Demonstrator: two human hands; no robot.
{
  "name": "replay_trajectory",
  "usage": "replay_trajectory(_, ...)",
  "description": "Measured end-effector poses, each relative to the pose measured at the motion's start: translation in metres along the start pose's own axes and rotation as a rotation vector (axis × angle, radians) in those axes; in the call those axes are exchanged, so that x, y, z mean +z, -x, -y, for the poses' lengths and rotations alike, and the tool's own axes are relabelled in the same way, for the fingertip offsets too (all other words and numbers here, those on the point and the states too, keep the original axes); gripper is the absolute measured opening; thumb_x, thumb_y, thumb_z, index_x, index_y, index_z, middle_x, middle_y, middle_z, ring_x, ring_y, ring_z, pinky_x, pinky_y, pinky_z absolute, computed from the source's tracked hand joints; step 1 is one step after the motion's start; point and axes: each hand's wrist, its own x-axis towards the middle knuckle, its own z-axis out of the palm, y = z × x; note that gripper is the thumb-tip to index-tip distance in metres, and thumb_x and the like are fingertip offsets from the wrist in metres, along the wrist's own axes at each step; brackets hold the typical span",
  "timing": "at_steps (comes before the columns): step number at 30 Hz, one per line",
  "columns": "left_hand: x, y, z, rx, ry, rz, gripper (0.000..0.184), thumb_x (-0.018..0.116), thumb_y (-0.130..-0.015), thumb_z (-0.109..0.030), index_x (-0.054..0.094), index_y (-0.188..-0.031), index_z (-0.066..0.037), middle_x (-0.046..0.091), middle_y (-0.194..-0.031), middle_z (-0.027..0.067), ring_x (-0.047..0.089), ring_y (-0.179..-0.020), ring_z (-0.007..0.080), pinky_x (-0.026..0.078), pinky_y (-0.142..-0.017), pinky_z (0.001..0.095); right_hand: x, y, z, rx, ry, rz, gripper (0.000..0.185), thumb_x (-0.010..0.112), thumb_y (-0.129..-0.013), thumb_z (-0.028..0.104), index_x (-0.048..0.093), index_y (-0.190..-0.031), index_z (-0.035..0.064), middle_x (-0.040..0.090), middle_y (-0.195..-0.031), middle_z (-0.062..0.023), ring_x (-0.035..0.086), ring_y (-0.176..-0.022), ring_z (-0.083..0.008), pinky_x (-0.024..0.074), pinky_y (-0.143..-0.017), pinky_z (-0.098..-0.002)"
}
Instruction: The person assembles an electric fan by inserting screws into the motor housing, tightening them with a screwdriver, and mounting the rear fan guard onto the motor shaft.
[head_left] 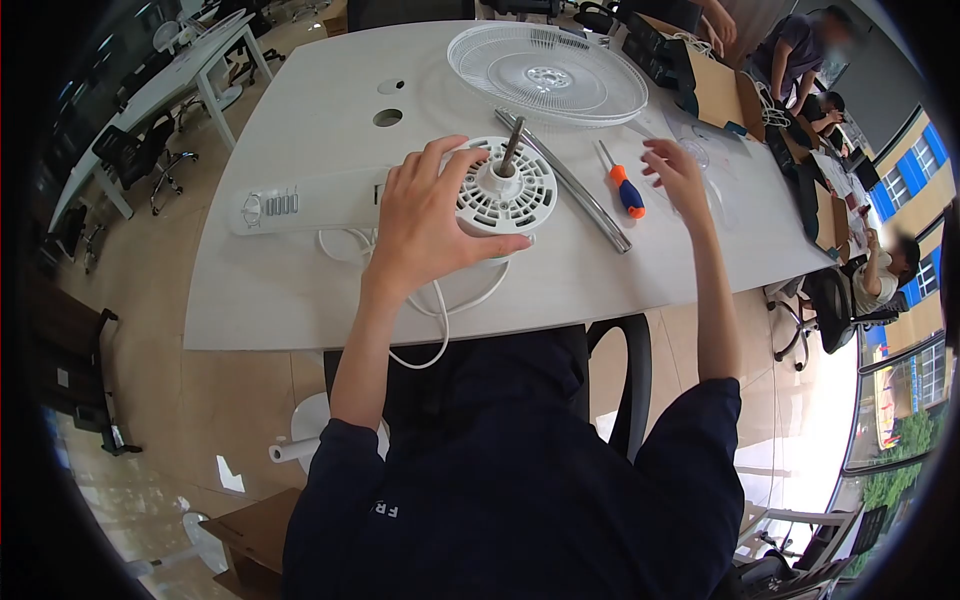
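Observation:
My left hand (425, 215) is wrapped around the side of a white fan motor head (535, 200), its thumb on the near edge and its fingers over the far side. The motor's metal shaft (513, 145) points up. Left of it lies the white control-panel body (320, 207), partly hidden by my hand. A white cord (445, 325) hangs over the table's front edge. My right hand (680, 182) is raised at the right, fingers apart and holding nothing visible. Nearest to it is an orange-and-blue screwdriver (628, 193). A chrome tube (580, 190) lies between motor and screwdriver.
A round wire fan grille (500, 95) lies at the back of the white table (270, 290). Clear plastic parts (715, 190) sit beyond my right hand. Open cardboard boxes (718, 90) line the right edge. Other people (795, 50) work at the right.

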Motion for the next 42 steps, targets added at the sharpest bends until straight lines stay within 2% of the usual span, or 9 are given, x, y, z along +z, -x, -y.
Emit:
replay_trajectory(7, 0.001, 0.003, -0.001, 0.009, -0.007, -0.016, 0.096, 0.094, -0.058, -0.066, 0.066, -0.13, -0.01, 0.056, -0.141, 0.0111, 0.056, -0.126, 0.0338, 0.043, -0.108, 0.0497, 0.056, -0.063, -0.002, 0.361, -0.525, -0.096, 0.083, 0.072, -0.095, 0.046, 0.039, -0.151, -0.0071, 0.064, -0.127, -0.0218, 0.071, -0.109, -0.0314, 0.0624, -0.08, -0.0423)
replay_trajectory(9, 0.0, 0.004, -0.002, 0.004, -0.007, -0.019, 0.096, 0.094, -0.058, -0.066, 0.065, -0.131, -0.01, 0.056, -0.141, 0.0111, 0.056, -0.126, 0.0339, 0.042, -0.108, 0.0496, 0.072, -0.086, -0.007, 0.427, -0.442, -0.341, 0.076, 0.074, -0.094, 0.043, 0.046, -0.148, -0.0029, 0.055, -0.141, -0.0189, 0.07, -0.111, -0.0328, 0.0607, -0.086, -0.0462)
replay_trajectory(12, 0.0, 0.004, -0.002, 0.006, 0.0, -0.013, 0.095, 0.094, -0.059, -0.065, 0.065, -0.131, -0.01, 0.055, -0.142, 0.0108, 0.056, -0.126, 0.0335, 0.042, -0.108, 0.0494, 0.062, -0.127, -0.046, 0.28, -0.282, -0.227, 0.076, 0.077, -0.087, 0.042, 0.053, -0.137, -0.0098, 0.068, -0.117, -0.0212, 0.072, -0.109, -0.0347, 0.0623, -0.074, -0.0451)
replay_trajectory(22, 0.0, 0.004, -0.002, -0.009, 0.012, -0.002, 0.096, 0.094, -0.059, -0.066, 0.065, -0.132, -0.01, 0.055, -0.141, 0.0112, 0.055, -0.127, 0.0329, 0.041, -0.108, 0.0502, 0.041, -0.165, -0.031, 0.441, 0.438, -0.131, 0.058, 0.069, -0.075, 0.039, 0.075, -0.114, -0.0032, 0.076, -0.115, -0.0238, 0.075, -0.105, -0.033, 0.0582, -0.087, -0.042)
replay_trajectory(24, 0.0, 0.005, -0.003, -0.011, 0.013, 0.002, 0.097, 0.094, -0.059, -0.066, 0.065, -0.132, -0.01, 0.054, -0.142, 0.0111, 0.055, -0.128, 0.0327, 0.041, -0.108, 0.0505, 0.044, -0.179, -0.043, 0.377, 0.569, -0.333, 0.048, 0.07, -0.076, 0.038, 0.077, -0.092, -0.0066, 0.076, -0.086, -0.0196, 0.075, -0.076, -0.0284, 0.0582, -0.069, -0.0385)
replay_trajectory(28, -0.001, 0.005, -0.004, -0.014, 0.014, 0.005, 0.097, 0.094, -0.058, -0.066, 0.065, -0.132, -0.01, 0.055, -0.141, 0.0111, 0.054, -0.128, 0.0327, 0.041, -0.108, 0.0504, 0.029, -0.167, -0.009, 0.374, 0.536, -0.325, 0.043, 0.068, -0.078, 0.033, 0.077, -0.09, -0.0063, 0.077, -0.086, -0.0194, 0.076, -0.075, -0.026, 0.0578, -0.064, -0.0358)
replay_trajectory(30, -0.001, 0.005, -0.004, -0.007, 0.011, -0.001, 0.098, 0.094, -0.058, -0.067, 0.065, -0.133, -0.01, 0.055, -0.141, 0.0111, 0.055, -0.128, 0.0329, 0.041, -0.108, 0.0502, 0.024, -0.161, 0.006, 0.397, 0.149, -0.3, 0.041, 0.059, -0.083, 0.02, 0.071, -0.104, -0.0134, 0.078, -0.099, -0.0229, 0.079, -0.098, -0.0312, 0.0643, -0.074, -0.0384)
replay_trajectory(36, -0.002, 0.003, -0.004, -0.03, 0.027, 0.027, 0.097, 0.094, -0.059, -0.067, 0.065, -0.132, -0.01, 0.055, -0.14, 0.0113, 0.055, -0.127, 0.0331, 0.041, -0.108, 0.0499, 0.021, -0.17, 0.009, 0.379, -0.713, -0.334, 0.038, 0.048, -0.088, 0.001, 0.053, -0.118, -0.0216, 0.067, -0.112, -0.0359, 0.074, -0.096, -0.0499, 0.07, -0.076, -0.0539)
replay_trajectory(42, 0.0, 0.002, -0.002, -0.013, 0.019, 0.0, 0.096, 0.094, -0.059, -0.066, 0.066, -0.131, -0.009, 0.056, -0.14, 0.0111, 0.056, -0.126, 0.0324, 0.041, -0.107, 0.0491, 0.035, -0.175, -0.013, 0.354, -0.818, -0.421, 0.026, 0.047, -0.086, -0.002, 0.053, -0.109, -0.0148, 0.062, -0.119, -0.0336, 0.074, -0.095, -0.0511, 0.0693, -0.074, -0.0603)
